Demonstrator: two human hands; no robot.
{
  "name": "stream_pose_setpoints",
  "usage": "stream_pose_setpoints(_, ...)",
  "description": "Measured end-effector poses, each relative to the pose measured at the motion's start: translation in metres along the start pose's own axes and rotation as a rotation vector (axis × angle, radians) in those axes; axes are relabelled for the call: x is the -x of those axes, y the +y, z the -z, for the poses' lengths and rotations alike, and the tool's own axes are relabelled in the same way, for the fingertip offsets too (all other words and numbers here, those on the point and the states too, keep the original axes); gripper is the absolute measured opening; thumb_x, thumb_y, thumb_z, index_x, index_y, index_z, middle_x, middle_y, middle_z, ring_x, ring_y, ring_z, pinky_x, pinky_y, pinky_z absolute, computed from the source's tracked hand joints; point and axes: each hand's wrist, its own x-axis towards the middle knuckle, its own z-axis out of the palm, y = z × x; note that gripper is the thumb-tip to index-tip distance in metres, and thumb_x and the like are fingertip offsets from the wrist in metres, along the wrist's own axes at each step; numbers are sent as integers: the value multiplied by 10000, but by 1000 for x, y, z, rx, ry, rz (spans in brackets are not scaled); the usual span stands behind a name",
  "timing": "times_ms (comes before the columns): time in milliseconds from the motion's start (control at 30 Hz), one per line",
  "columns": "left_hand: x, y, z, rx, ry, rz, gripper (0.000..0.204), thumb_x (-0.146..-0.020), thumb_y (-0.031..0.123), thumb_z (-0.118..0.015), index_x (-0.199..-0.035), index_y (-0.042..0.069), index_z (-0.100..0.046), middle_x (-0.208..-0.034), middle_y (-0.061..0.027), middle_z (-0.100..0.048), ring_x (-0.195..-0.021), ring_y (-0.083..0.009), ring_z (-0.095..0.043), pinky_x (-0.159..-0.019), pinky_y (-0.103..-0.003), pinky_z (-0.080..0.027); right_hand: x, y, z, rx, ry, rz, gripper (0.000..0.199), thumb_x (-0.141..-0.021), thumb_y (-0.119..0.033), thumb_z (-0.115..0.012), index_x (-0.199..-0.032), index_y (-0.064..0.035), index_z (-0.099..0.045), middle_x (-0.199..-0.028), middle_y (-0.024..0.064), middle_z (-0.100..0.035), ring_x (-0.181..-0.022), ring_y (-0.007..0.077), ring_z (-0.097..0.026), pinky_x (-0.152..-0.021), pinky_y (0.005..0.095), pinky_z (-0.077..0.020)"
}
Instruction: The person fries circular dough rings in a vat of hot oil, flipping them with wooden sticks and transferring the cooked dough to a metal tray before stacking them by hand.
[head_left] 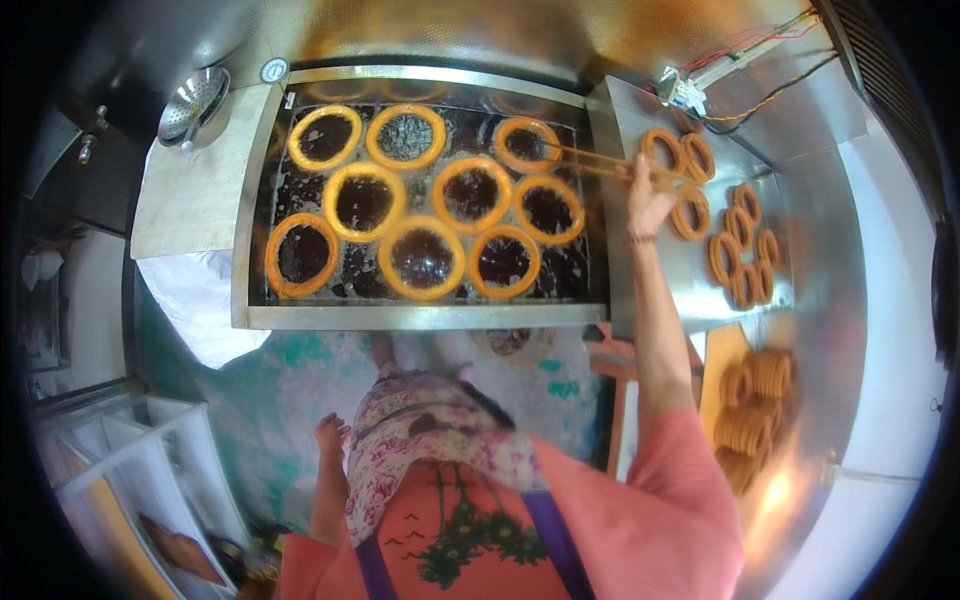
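- head view: right hand (648, 200) grips a pair of long sticks (585, 157), tips on a dough ring (527, 143) floating at the fryer's (420, 316) far right corner.
- 9 rings in oil; fried rings (738, 240) on steel tray (800, 220) at right.
- left hand (331, 434) hangs loose, empty, by the apron.
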Motion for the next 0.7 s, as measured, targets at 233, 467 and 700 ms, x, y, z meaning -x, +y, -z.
stream_pose_setpoints(233,6,15,-18,-117,-40,-25,401,-751,63,-540,-1146,1,-509,-888,-117,-592,-659,-220,-600,-490,-300,-488,34,6,55,133,-69,4,219,-853,-182,-594,-794,29,-591,-681,87,-609,-580,141,-590,-509,259,-473)
stream_pose_setpoints(467,-30,-16,-4,-234,-120,-236,395,-752,62,-538,-1142,5,-521,-858,-113,-601,-650,-211,-602,-512,-302,-508,44,34,70,391,-219,259,148,-829,-120,-615,-816,28,-620,-697,55,-612,-590,123,-567,-534,257,-458)
stream_pose_setpoints(700,16,12,-18,-105,1,-72,369,-748,55,-537,-1113,-2,-539,-830,-110,-606,-633,-204,-605,-517,-308,-519,51,35,72,564,-283,264,160,-857,-141,-587,-874,15,-615,-757,40,-604,-684,125,-567,-641,247,-465)
